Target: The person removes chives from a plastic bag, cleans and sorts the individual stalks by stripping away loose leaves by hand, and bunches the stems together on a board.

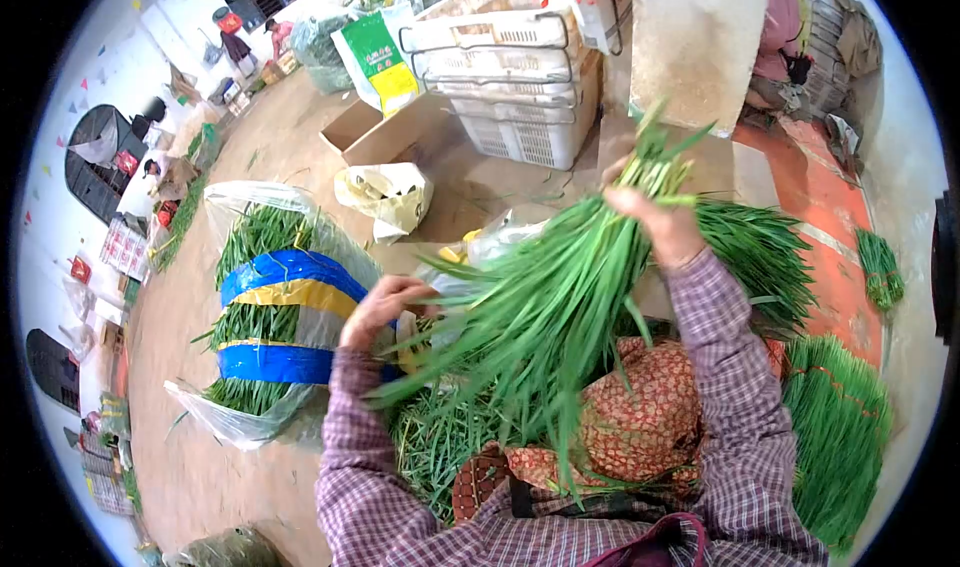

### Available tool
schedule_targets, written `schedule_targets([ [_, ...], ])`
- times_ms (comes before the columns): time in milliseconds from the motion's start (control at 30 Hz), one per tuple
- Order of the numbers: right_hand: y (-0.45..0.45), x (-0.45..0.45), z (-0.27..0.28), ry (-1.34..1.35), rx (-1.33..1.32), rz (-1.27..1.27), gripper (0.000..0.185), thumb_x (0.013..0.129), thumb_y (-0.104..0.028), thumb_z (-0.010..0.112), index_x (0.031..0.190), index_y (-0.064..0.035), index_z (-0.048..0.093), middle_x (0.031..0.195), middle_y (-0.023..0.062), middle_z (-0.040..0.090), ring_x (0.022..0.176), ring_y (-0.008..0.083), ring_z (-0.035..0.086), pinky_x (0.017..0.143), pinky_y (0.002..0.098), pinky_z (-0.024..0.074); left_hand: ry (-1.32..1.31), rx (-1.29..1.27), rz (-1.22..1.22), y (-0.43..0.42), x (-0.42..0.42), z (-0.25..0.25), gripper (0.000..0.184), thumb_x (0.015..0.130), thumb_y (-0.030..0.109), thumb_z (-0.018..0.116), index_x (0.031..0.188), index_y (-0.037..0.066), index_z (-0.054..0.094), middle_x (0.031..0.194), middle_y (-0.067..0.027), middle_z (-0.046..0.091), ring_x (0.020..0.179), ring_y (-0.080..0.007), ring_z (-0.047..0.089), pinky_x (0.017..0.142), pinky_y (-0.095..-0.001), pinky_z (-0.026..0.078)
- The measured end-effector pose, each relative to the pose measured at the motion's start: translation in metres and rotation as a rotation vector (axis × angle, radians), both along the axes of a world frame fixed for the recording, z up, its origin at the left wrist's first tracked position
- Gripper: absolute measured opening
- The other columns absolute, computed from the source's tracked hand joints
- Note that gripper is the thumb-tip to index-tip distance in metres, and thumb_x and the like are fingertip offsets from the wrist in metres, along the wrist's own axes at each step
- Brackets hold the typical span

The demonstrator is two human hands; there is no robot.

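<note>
My right hand [655, 217] is closed round the stem end of a bunch of garlic chives [560, 277], lifted above my lap. Its pale stems [650, 172] point up and away, while the long green leaves fan down to the left. My left hand [385, 309] is beside the leaf tips, fingers curled together; what they hold, if anything, is too small to tell. Below the bunch, loose leaves [440, 447] lie next to the patterned red cloth [640, 407] over my lap. More garlic chives [755, 257] lie behind my right wrist.
A plastic-wrapped bale of greens [265, 307] with blue and yellow bands stands on the left. Ahead are stacked white crates [520, 117], a cardboard box [385, 132] and a pale bag [385, 197]. A large green pile [835, 427] flanks my right arm. Another person [780, 37] is at the upper right.
</note>
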State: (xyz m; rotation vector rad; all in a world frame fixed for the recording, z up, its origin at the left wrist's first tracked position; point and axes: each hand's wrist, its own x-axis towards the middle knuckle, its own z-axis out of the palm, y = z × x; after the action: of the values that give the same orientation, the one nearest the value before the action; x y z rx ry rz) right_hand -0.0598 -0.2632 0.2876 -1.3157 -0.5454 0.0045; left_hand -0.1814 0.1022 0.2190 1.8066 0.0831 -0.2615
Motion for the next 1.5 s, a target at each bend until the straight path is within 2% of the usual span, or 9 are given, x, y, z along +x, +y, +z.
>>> schedule_targets([
  [100, 0.003, -0.029, -0.004, -0.1, 0.033, 0.024, 0.042, 0.074, -0.015, 0.073, 0.112, -0.0037, 0.06, 0.09, 0.0057, 0.066, 0.081, 0.0139, 0.064, 0.073, 0.0293, 0.0538, -0.231, 0.13, 0.107, -0.004, -0.009, 0.072, 0.038, 0.09, 0.024, 0.056, 0.116, -0.004, 0.061, 0.095, -0.0119, 0.069, 0.092, -0.0184, 0.064, 0.089, -0.0308, 0.047],
  [267, -0.009, -0.053, 0.017, -0.066, 0.174, 0.447, 0.052, 0.074, -0.008, 0.071, 0.121, 0.0008, 0.05, 0.093, 0.0064, 0.065, 0.085, 0.0146, 0.063, 0.076, 0.0281, 0.0517, -0.526, -0.196, -0.177, -0.089, -0.005, 0.117, 0.077, 0.086, 0.05, 0.056, 0.136, -0.006, 0.039, 0.127, -0.0208, 0.053, 0.121, -0.025, 0.051, 0.106, -0.0354, 0.034],
  [533, -0.019, -0.098, -0.012, 0.178, 0.275, 0.533, 0.039, 0.079, -0.018, 0.068, 0.112, -0.0002, 0.058, 0.095, 0.0071, 0.065, 0.085, 0.0143, 0.062, 0.078, 0.0271, 0.0512, 0.03, -0.448, -0.751, -0.208, -0.039, -0.02, 0.077, 0.088, 0.053, 0.053, 0.139, 0.0, 0.032, 0.136, -0.0185, 0.042, 0.121, -0.029, 0.045, 0.102, -0.0409, 0.034],
  [867, 0.006, -0.087, -0.036, 0.118, 0.067, 0.576, 0.074, 0.081, -0.039, 0.072, 0.138, -0.009, 0.036, 0.122, 0.0083, 0.054, 0.11, 0.0178, 0.053, 0.097, 0.0345, 0.0438, 0.308, -1.28, -0.559, -0.211, -0.137, -0.12, 0.06, 0.091, 0.046, 0.051, 0.127, -0.002, 0.046, 0.118, -0.0226, 0.054, 0.1, -0.0339, 0.057, 0.085, -0.0418, 0.047],
  [1033, 0.0, -0.031, -0.006, 0.17, 0.093, 0.553, 0.078, 0.086, -0.053, 0.058, 0.143, -0.0094, 0.029, 0.134, 0.0113, 0.048, 0.115, 0.0221, 0.053, 0.1, 0.0391, 0.0427, 0.073, -1.339, -0.363, -0.227, -0.13, -0.082, 0.046, 0.093, 0.038, 0.052, 0.115, -0.003, 0.053, 0.103, -0.0225, 0.058, 0.084, -0.0359, 0.059, 0.069, -0.0408, 0.05],
  [1133, 0.023, -0.04, -0.005, -0.094, -0.228, 0.529, 0.081, 0.086, -0.063, 0.049, 0.144, -0.0099, 0.029, 0.139, 0.011, 0.044, 0.117, 0.0194, 0.051, 0.098, 0.0391, 0.0452, 0.327, -1.509, -0.49, -0.179, -0.147, -0.222, 0.04, 0.097, 0.031, 0.045, 0.123, 0.001, 0.049, 0.113, -0.0171, 0.056, 0.095, -0.0267, 0.058, 0.082, -0.0392, 0.051],
  [1267, 0.037, -0.062, -0.016, -0.026, -0.11, 0.519, 0.079, 0.089, -0.063, 0.045, 0.144, -0.0097, 0.027, 0.143, 0.0098, 0.039, 0.126, 0.0191, 0.043, 0.098, 0.0378, 0.045, 0.471, -1.34, 0.019, -0.199, -0.149, -0.125, 0.035, 0.092, 0.023, 0.054, 0.116, -0.002, 0.055, 0.108, -0.0209, 0.058, 0.085, -0.033, 0.062, 0.079, -0.0456, 0.053],
  [1333, 0.013, -0.047, -0.026, 0.293, 0.127, 0.36, 0.084, 0.086, -0.058, 0.055, 0.146, -0.0097, 0.022, 0.146, 0.0097, 0.034, 0.129, 0.0246, 0.04, 0.104, 0.0398, 0.038, 0.382, -1.373, -0.045, -0.168, -0.164, -0.215, 0.039, 0.09, 0.024, 0.058, 0.118, -0.003, 0.054, 0.107, -0.0206, 0.059, 0.086, -0.0337, 0.062, 0.08, -0.0469, 0.053],
  [1500, 0.003, -0.088, -0.089, 0.387, -0.042, 0.567, 0.103, 0.078, -0.054, 0.069, 0.149, -0.0115, 0.007, 0.137, 0.0176, 0.039, 0.128, 0.0279, 0.038, 0.108, 0.0451, 0.0311, 0.218, -0.917, 0.067, -0.176, -0.13, -0.094, 0.049, 0.078, 0.023, 0.067, 0.117, -0.004, 0.056, 0.106, -0.0185, 0.063, 0.092, -0.0311, 0.064, 0.084, -0.0437, 0.052],
])
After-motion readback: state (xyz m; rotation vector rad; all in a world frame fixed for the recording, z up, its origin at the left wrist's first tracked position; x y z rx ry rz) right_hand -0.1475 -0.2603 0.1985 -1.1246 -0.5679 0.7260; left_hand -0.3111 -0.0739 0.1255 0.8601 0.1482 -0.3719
